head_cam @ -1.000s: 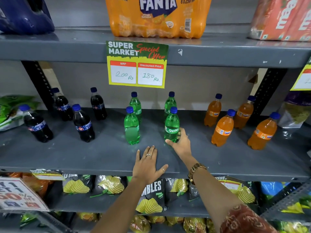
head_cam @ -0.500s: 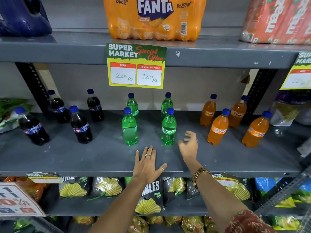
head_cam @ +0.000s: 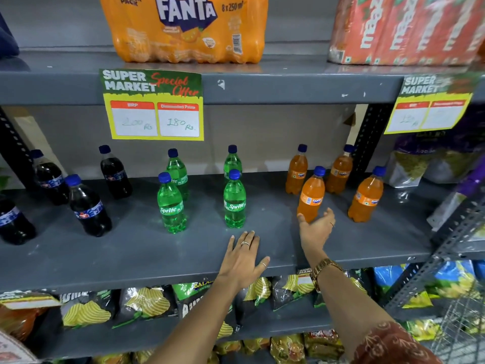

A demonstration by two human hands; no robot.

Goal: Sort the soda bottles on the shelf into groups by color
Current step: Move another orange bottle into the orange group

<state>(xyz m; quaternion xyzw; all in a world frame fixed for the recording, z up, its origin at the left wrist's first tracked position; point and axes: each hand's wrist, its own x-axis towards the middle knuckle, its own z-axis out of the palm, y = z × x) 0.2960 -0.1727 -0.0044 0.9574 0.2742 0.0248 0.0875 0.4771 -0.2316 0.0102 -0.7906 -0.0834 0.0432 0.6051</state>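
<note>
On the grey middle shelf (head_cam: 131, 253) the bottles stand in colour groups. Several dark cola bottles (head_cam: 88, 206) are at the left, several green Sprite bottles (head_cam: 234, 199) in the middle, and several orange Fanta bottles (head_cam: 366, 197) at the right. My right hand (head_cam: 316, 229) is open, fingers spread, right at the base of the front orange Fanta bottle (head_cam: 311, 195), thumb beside it, not closed around it. My left hand (head_cam: 242, 258) lies flat and open on the shelf's front edge, just below the front right Sprite bottle.
An upper shelf carries an orange Fanta multipack (head_cam: 183, 27) and a red juice pack (head_cam: 406, 27); yellow price tags (head_cam: 154, 106) hang from its edge. Chip bags (head_cam: 141, 303) fill the lower shelf. A black upright (head_cam: 367, 143) stands behind the Fanta bottles, with snack bags (head_cam: 425, 161) to its right.
My right hand let go of the front right Sprite bottle and moved right to the front Fanta bottle. The view shifted slightly right. My left hand stayed flat on the shelf.
</note>
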